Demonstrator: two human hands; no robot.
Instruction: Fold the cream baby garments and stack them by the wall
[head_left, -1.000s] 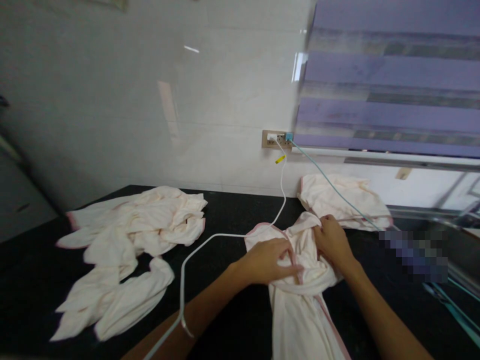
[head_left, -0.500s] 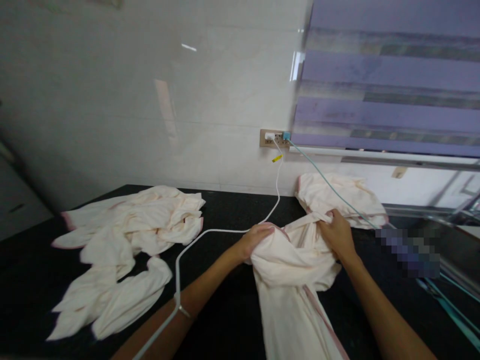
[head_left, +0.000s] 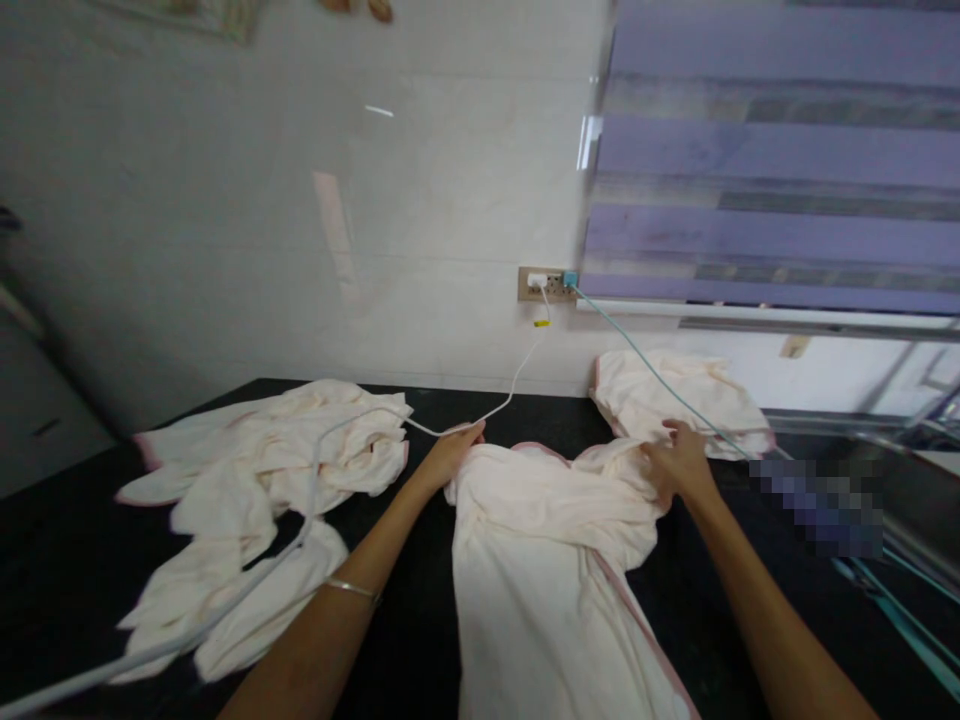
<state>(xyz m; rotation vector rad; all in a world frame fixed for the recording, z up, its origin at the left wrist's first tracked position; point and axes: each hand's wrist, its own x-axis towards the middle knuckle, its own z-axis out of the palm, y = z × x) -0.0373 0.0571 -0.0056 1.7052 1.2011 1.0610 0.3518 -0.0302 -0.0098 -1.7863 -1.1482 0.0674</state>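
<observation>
Cream cotton cloth with pink trim (head_left: 540,560) lies mid-frame on the black countertop (head_left: 67,520). The left hand (head_left: 450,455) grips its upper left corner. The right hand (head_left: 679,462) pinches its upper right edge.

A pixelated patch (head_left: 821,505) hides something on the counter — cream cloth (head_left: 547,600) runs off the bottom edge.

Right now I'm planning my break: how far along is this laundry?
Maybe done: one cream cloth lies flat by the wall. In hand: left hand and right hand spread a pink-trimmed cream garment. Left: a crumpled cream pile.
</observation>
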